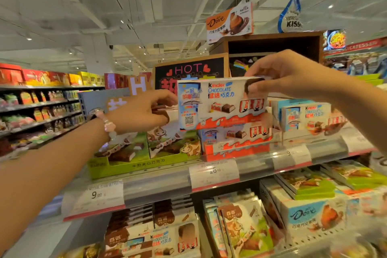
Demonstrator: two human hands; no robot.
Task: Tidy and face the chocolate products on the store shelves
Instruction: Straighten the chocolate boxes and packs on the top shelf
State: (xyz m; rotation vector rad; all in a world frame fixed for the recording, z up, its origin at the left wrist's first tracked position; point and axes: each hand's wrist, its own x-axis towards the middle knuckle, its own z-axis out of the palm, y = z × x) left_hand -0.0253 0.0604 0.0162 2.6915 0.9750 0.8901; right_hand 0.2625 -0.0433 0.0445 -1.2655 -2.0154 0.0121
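Both hands hold one Kinder Chocolate box (pixel 222 103) at the top shelf (pixel 163 182), front face toward the camera and raised above the stock. The right hand (pixel 280 78) pinches the box's upper right corner, fingers over the top edge and thumb on the front face. The left hand (pixel 146 112) has its fingers curled at the box's left edge; the exact contact is hidden behind the hand. A pink bead bracelet (pixel 107 124) sits on the left wrist.

Containers on the top shelf:
- One green display tray (pixel 134 166) at the left holds cow-print chocolate packs (pixel 171 142); two pack fronts show, and any others are hidden.
- One red-and-white Kinder display tray (pixel 236 148) stands directly below the held box. One Kinder box front shows in it; the rest is blocked.
- One light-blue carton (pixel 278 107) at the right holds another Kinder box (pixel 303 117), facing forward.

Three price tags (pixel 213 174) hang on the shelf's front rail; the left one reads 9.00.

The lower shelf holds one Dove box (pixel 307 216) at the right, with green-edged boxes (pixel 310 188) lying flat above and behind it. Cow-print bags (pixel 245 228) stand tilted at the middle. Kinder boxes (pixel 173 241) and brown packs (pixel 129 222) stand at the left; their counts cannot be read through the blur.

One "HOT" chalkboard sign (pixel 188 73) stands behind the top shelf. One Dove sign (pixel 229 22) and one Kisses sign (pixel 291 18) hang above it.
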